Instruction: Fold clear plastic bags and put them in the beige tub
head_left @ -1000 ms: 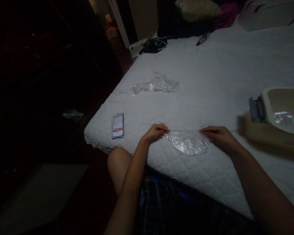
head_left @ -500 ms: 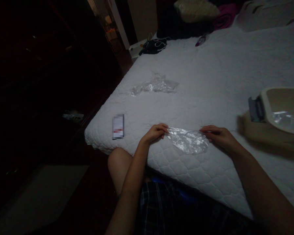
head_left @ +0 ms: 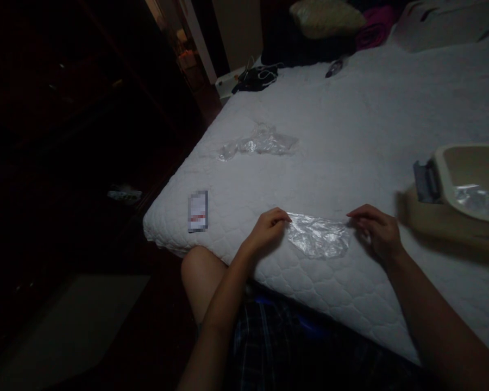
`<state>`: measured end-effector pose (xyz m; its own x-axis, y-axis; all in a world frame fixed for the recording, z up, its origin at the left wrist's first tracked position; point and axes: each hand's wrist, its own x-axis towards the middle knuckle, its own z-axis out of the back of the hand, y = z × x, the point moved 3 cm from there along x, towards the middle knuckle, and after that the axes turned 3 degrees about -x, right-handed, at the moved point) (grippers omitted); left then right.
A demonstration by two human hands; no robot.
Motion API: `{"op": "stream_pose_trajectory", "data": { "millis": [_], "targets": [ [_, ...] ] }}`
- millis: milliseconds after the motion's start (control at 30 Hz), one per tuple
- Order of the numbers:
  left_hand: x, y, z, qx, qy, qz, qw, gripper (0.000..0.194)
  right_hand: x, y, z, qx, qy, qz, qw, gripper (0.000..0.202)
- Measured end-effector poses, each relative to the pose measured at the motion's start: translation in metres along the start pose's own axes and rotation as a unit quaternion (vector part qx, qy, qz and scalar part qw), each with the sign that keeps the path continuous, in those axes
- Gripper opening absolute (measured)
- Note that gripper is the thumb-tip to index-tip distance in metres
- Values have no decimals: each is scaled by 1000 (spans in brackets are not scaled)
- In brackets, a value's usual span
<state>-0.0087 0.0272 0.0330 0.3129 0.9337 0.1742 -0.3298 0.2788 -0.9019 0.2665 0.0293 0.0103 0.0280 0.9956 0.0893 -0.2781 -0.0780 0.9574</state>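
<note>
Flat near the front edge of the white quilted bed (head_left: 350, 309), a sheet of clear plastic (head_left: 320, 236) lies between the two hands. The left hand (head_left: 275, 225) pinches its upper left corner; the right hand (head_left: 377, 231) has its fingertips at the upper right corner, though whether they grip it I cannot tell. Spreading it well calls for light, even tension along the top edge, smoothing wrinkles outward. Farther back lies crumpled clear plastic (head_left: 264, 144), with a pixelated rectangular item (head_left: 198, 212) to the left. A beige bin (head_left: 452, 228) limits room beyond the right hand.
</note>
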Motion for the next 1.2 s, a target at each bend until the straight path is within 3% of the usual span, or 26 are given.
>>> {"op": "stream_pose_trajectory", "data": {
  "millis": [100, 233, 433, 500, 667, 700, 767, 900, 967, 1100, 1200],
  "targets": [
    [-4, -10, -10, 70, 59, -12, 996, 24, -5, 7, -4, -88, 11, 51, 995, 21],
    [-7, -11, -14, 134, 82, 12, 987, 25, -12, 14, -17, -220, 54, 78, 971, 20],
    [-7, -4, -10, 42, 58, 34, 997, 23, -14, 16, -25, -303, 54, 114, 945, 21],
    [-6, -1, -7, -5, 27, 59, 998, 21, -14, 18, -23, -288, 42, 116, 950, 20],
    [-9, 16, 12, -56, -130, 185, 973, 8, -13, 18, -11, -244, -51, 53, 967, 26],
    [-10, 19, 16, -58, -148, 211, 965, 4, -13, 16, -8, -245, -70, 26, 967, 30],
    [-14, 24, 21, -65, -145, 260, 953, 14, -13, 11, -1, -250, -78, -43, 964, 41],
    [-20, 27, 16, -132, -45, 312, 940, 33, -15, 3, 2, -177, 40, -214, 960, 56],
    [-20, 26, 10, -170, -11, 326, 930, 37, -17, 3, 2, -127, 93, -263, 952, 58],
    [-16, 28, 1, -208, 14, 352, 912, 36, -17, 6, -3, -79, 179, -266, 944, 57],
    [-13, 30, -4, -251, 22, 338, 907, 32, -16, 3, -6, -71, 206, -245, 945, 51]
  ]
}}
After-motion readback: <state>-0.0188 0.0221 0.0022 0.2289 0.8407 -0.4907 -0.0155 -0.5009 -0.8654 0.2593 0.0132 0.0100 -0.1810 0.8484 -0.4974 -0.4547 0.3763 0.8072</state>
